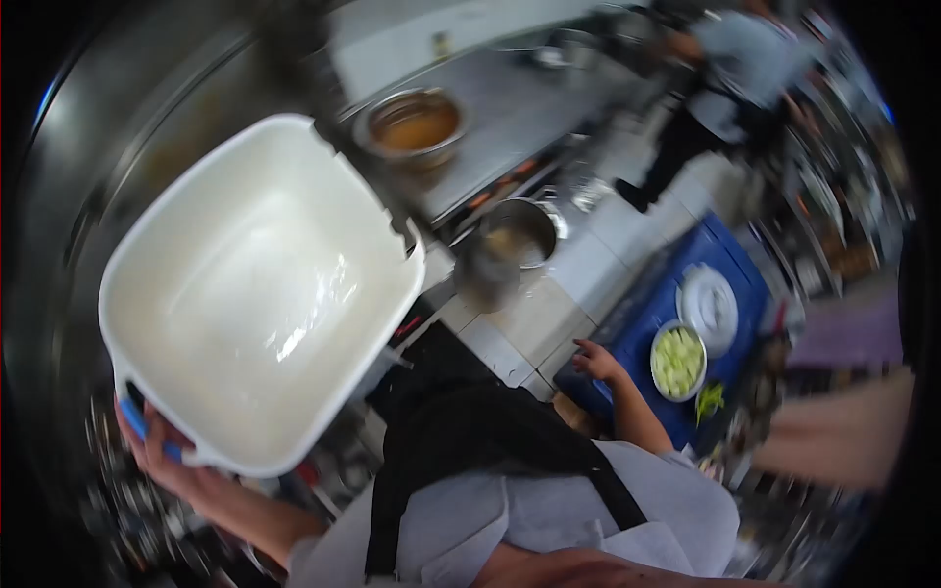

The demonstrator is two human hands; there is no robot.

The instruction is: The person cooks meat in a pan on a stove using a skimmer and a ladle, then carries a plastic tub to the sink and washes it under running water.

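In my left hand is a large white plastic basin, tilted so that its wet inside faces me. The fingers are wrapped around a blue grip at the basin's lower left corner. Along the basin's right side the rim is broken and jagged. My right hand holds nothing; its fingers are partly stretched out, close to the edge of a blue flat-topped surface. On that surface stands a bowl of pale green chopped pieces, with a white round lid and some green leaves beside it.
A metal bowl of orange-brown liquid sits on a steel counter. Below it, a metal pot is on the tiled floor. Another person is at the upper right, blurred. A steel wall or surface is at the left.
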